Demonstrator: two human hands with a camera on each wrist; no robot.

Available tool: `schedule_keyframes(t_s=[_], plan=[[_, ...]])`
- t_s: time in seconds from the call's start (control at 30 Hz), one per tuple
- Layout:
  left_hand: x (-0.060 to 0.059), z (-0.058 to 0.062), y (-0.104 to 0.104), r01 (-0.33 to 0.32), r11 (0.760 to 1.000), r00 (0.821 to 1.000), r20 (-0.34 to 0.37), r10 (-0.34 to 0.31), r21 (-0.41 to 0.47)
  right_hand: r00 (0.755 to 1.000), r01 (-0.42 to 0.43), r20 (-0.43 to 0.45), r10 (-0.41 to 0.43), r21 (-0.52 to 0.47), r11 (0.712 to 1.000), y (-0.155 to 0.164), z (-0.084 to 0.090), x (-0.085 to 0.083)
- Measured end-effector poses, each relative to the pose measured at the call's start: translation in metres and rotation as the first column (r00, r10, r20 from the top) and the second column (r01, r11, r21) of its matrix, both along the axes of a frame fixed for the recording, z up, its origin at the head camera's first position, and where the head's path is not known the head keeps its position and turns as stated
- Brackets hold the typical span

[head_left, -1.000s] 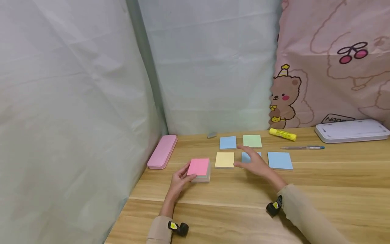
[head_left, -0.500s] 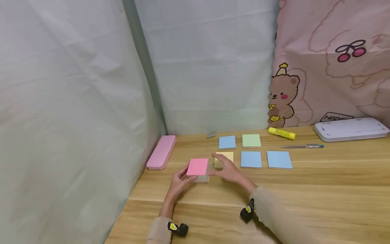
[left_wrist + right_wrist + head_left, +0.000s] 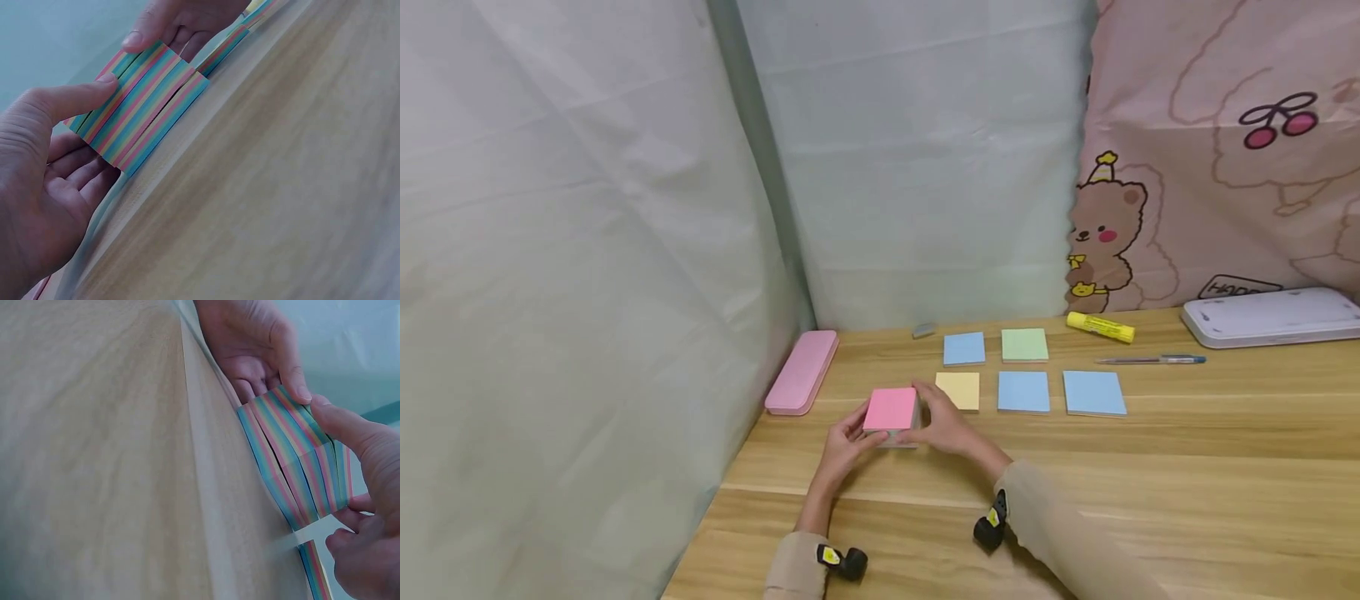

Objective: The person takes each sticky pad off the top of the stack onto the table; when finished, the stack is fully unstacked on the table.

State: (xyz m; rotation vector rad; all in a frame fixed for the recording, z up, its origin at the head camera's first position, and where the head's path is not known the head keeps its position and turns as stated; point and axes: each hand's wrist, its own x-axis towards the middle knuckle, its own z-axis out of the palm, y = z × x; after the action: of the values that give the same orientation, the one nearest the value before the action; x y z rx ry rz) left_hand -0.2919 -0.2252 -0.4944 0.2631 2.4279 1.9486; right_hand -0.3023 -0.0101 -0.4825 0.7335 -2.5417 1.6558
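A stack of sticky note pads (image 3: pixel 891 408) with a pink top sheet stands on the wooden table. Both wrist views show its sides (image 3: pixel 134 103) striped in pink, yellow and blue, with thin gaps between the pads. My left hand (image 3: pixel 841 448) grips the stack from the left, thumb on the near side and fingers along the far left. From the right, my right hand (image 3: pixel 946 425) holds it too, its thumb on the near face close to the left thumb and its fingers at the right side. Part of a yellow sticky note pad (image 3: pixel 961 390) hides behind the right hand.
Two blue pads (image 3: pixel 1023 392) (image 3: pixel 1094 392) lie to the right, with another blue pad (image 3: pixel 964 349) and a green pad (image 3: pixel 1024 345) behind. A grey eraser (image 3: pixel 923 331), glue stick (image 3: pixel 1100 327), pen (image 3: pixel 1152 360), pink case (image 3: pixel 802 372) and white case (image 3: pixel 1270 317) lie around them.
My right hand has moved left from over the blue pad to the pink-topped stack and taken hold of it. My left hand has stayed on the stack throughout.
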Motion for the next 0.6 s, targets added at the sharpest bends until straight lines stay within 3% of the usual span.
schedule_keyframes(t_s=[0.6], plan=[[0.0008,0.0005,0.0006,0.034,0.999,0.999,-0.019,-0.034,0.011,0.994,0.106,0.019,-0.106,0.007,0.994,0.0040,0.0037,0.0048]])
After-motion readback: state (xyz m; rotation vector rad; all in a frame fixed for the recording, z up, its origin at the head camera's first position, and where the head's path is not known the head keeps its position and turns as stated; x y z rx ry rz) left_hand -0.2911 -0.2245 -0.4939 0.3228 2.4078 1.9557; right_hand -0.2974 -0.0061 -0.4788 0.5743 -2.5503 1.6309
